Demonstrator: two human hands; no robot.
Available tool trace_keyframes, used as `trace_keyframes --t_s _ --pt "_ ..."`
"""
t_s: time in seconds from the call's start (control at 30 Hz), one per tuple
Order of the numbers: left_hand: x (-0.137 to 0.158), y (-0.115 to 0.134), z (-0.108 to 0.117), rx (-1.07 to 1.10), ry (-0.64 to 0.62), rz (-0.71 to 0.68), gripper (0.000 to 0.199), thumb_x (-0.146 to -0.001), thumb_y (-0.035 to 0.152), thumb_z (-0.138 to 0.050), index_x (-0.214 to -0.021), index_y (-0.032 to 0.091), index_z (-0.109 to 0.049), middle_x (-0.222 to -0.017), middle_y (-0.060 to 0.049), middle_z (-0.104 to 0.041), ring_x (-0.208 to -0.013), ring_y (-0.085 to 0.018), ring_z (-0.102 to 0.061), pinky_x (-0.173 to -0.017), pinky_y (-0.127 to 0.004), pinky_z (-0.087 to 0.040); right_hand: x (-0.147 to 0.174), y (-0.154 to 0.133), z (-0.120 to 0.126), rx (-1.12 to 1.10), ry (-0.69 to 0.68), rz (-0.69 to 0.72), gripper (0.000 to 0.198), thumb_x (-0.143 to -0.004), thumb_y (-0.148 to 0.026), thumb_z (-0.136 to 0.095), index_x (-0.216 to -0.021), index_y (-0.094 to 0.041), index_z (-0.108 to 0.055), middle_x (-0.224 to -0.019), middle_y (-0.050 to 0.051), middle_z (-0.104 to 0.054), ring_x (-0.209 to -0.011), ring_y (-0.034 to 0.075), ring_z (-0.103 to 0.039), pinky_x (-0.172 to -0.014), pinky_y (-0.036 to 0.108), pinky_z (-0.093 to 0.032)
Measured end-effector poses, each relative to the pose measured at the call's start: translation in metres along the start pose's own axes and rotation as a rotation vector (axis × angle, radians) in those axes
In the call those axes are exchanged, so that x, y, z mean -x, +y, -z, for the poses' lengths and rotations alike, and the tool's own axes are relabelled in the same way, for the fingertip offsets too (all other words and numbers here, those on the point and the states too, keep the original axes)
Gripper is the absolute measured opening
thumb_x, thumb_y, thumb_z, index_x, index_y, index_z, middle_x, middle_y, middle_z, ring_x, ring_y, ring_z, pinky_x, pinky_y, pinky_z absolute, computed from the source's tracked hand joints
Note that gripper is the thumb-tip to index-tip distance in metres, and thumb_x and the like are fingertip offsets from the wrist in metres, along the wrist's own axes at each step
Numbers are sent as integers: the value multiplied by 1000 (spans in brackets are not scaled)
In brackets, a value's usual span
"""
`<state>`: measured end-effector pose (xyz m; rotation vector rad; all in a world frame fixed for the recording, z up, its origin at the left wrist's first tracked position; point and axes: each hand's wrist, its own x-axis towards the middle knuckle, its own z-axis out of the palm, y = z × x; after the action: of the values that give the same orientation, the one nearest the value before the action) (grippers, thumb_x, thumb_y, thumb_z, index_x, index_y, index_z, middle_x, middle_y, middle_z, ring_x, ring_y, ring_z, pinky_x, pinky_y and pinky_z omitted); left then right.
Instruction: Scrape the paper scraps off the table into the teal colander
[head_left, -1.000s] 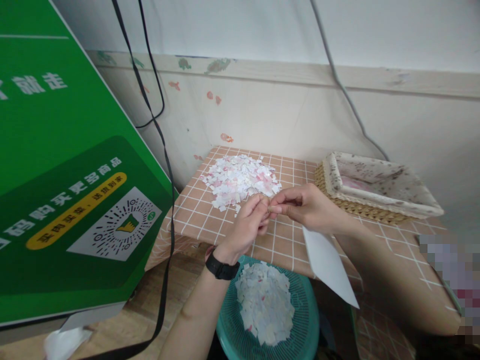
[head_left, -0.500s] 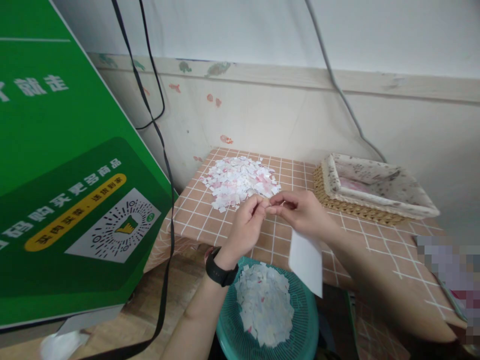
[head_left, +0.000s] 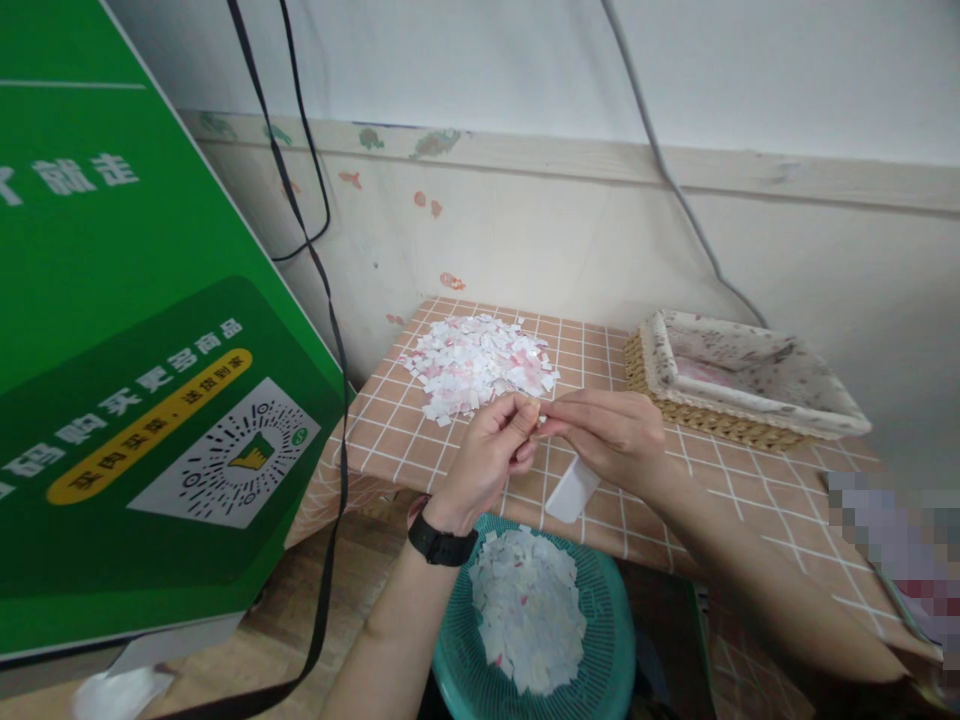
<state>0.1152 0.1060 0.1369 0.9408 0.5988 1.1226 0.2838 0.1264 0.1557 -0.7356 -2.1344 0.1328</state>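
Observation:
My left hand (head_left: 495, 450), with a black watch (head_left: 442, 540) on its wrist, is closed in a pinch. What lies between its fingertips is too small to make out. Fingertip to fingertip with it, my right hand (head_left: 611, 435) is closed too, and a white piece of paper (head_left: 572, 491) hangs from under its palm. Both hands are above the front part of the table, just before a heap of small white and pink paper scraps (head_left: 480, 365). Below them stands a green plastic basket (head_left: 611, 620) holding many pale paper scraps (head_left: 529, 610).
A wicker basket (head_left: 712, 420) with a patterned cloth lining stands on the checked tablecloth (head_left: 592, 350) at the right. A large green sign (head_left: 135, 330) takes up the left side. In front of it hangs a black strap (head_left: 337, 400). The wall (head_left: 540, 240) closes off the back.
The white paper under my right hand has swung left and shows less of its length. My right hand has turned slightly, its fingers straighter, still meeting the left fingertips.

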Motion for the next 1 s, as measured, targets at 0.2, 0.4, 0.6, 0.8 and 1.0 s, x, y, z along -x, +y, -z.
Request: trace_keyframes --t_s 0.2,0.4,0.6,0.8,1.0 --pt "-2 0 0 -154 90 -43 26 -82 42 -60 -76 18 -54 -53 8 -37 -44 -5 -28 -40 -19 -20 1 3 -1 -15 -46 -82 18 -82 -24 -65 -98 -25 -72 -89 4 -73 -80 19 -68 -69 31 -54" --pt "-3 -2 2 -182 137 -7 28 -80 43 -63 -77 15 -60 -54 6 -41 -45 -5 -30 -40 -20 -19 -1 6 -1 -119 -19 -106 16 -77 -22 -70 -92 -27 -74 -85 2 -74 -77 18 -68 -69 29 -53" --pt "-2 -3 0 -324 151 -73 27 -84 43 -57 -76 17 -57 -54 6 -42 -46 -7 -32 -42 -21 -23 -3 6 -11 -512 37 -525 16 -65 -31 -80 -74 -21 -72 -71 3 -71 -62 15 -64 -57 27 -51" --pt "1 5 -5 -594 85 -183 28 -90 40 -47 -72 20 -52 -57 5 -42 -51 -10 -36 -49 -25 -28 -1 19 -18 -997 -49 -688 31 -51 -27 -87 -70 -18 -64 -63 -2 -65 -49 9 -56 -46 20 -46" --pt "0 8 -6 -571 -10 -192 27 -90 39 -46 -72 21 -54 -59 4 -42 -53 -12 -36 -51 -26 -28 3 32 -18 -983 -119 -666 31 -49 -28 -88 -65 -17 -63 -60 -2 -64 -52 8 -57 -49 19 -46"
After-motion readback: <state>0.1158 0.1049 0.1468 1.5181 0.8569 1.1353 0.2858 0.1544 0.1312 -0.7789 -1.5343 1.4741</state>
